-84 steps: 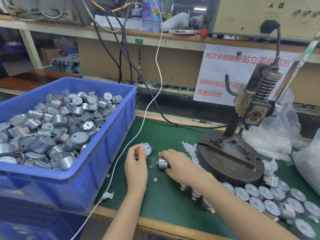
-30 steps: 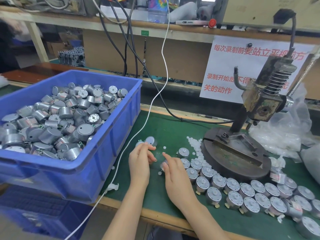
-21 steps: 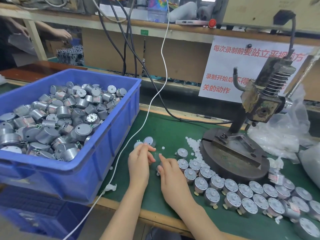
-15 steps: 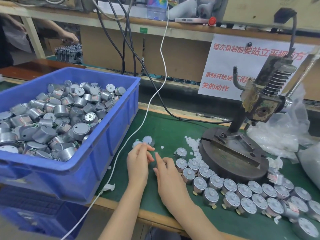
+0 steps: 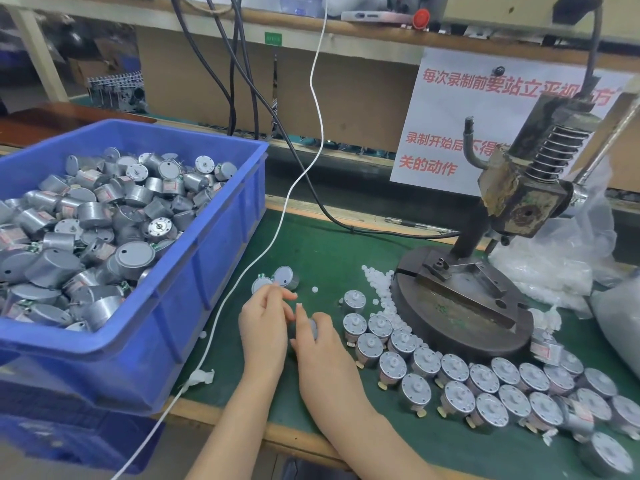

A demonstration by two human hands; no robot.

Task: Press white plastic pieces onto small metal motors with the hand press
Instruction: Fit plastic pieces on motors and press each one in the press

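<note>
Dozens of motors (image 5: 453, 372) stand rowed along the bench's (image 5: 311, 244) front edge, seemingly capped; the blue crate (image 5: 194, 271) is full. Her right hand (image 5: 322, 351) curls round one motor (image 5: 313, 326); the left hand (image 5: 265, 327) grip I cannot tell; the press (image 5: 464, 299) sits empty.

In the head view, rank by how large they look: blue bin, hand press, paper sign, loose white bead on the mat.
1. blue bin, nearest the camera.
2. hand press and paper sign look alike; the press hides part of the sign, so unranked.
3. white bead, smallest by far.
</note>
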